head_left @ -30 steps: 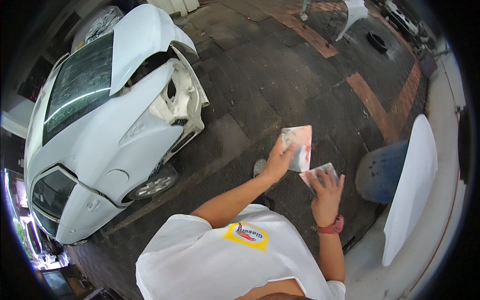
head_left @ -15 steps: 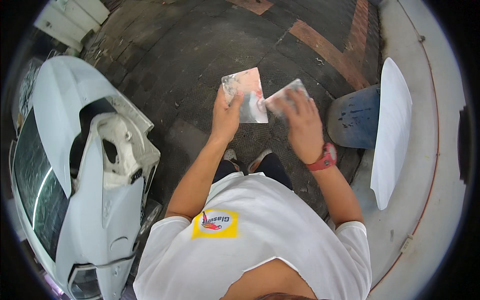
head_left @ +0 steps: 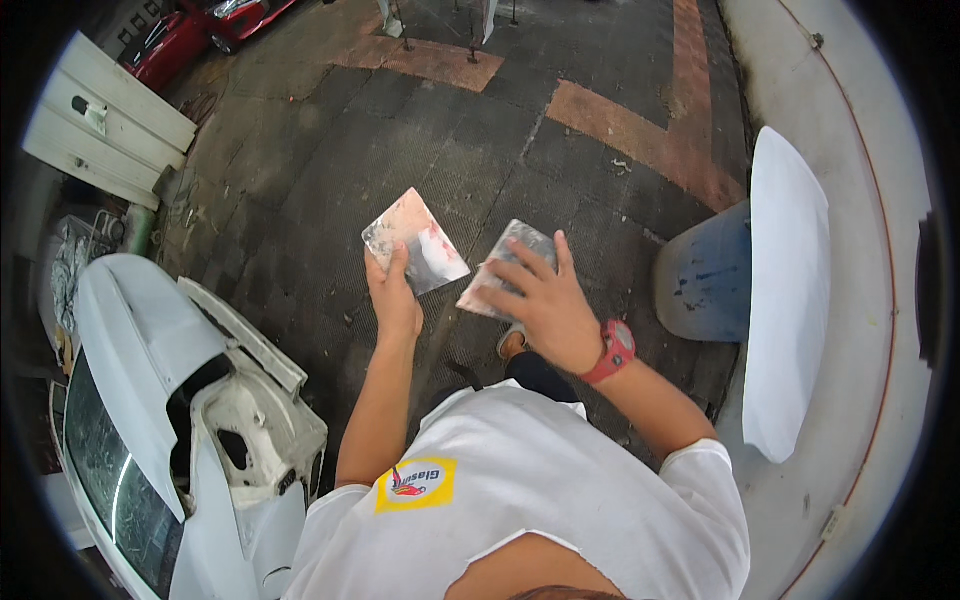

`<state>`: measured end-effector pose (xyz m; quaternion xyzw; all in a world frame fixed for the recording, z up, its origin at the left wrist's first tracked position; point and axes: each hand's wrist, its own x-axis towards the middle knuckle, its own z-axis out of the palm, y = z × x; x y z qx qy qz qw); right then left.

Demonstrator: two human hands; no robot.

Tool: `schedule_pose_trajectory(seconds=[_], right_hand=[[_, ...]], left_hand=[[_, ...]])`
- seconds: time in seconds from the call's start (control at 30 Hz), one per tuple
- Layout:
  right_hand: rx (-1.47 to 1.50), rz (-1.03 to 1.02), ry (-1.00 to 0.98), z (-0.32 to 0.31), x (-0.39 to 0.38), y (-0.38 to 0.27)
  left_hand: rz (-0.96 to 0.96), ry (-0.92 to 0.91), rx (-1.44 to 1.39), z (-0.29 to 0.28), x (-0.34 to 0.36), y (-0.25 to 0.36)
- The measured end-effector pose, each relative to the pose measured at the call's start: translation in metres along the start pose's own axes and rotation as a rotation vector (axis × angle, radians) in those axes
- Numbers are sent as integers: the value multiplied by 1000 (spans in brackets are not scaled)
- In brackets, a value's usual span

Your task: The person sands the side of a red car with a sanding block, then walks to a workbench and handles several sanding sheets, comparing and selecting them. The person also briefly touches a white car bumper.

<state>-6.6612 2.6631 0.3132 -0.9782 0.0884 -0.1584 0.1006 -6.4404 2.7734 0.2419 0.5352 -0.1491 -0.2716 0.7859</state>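
My left hand is closed on a flat rectangular plate smeared with pink and grey, thumb on top. To its right, my right hand, with a red watch on the wrist, lies over a second smaller flat plate. That one is grey with pinkish smears. Its fingers spread across the top, the grip underneath is hidden, and the plate is slightly blurred. The two plates are held side by side at nearly the same height in the picture, their near edges close together.
A pale grey car body with a cut-open rear corner stands at the left. On the right, a white curved panel rests against a blue drum by the wall. White panels and a red car are at the far left.
Both hands and their plates have shifted left and lower in the picture, and the left plate has turned anticlockwise. The view has tilted up, bringing the red car into sight.
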Motion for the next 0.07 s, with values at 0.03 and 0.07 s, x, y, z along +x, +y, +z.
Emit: schedule_pose_trajectory(seconds=[0.03, 0.07], right_hand=[[49, -35, 73, -7, 7, 14], [173, -90, 111, -13, 17, 28]], left_hand=[[-46, 25, -64, 10, 16, -6], [-89, -33, -87, 24, 32, -13]])
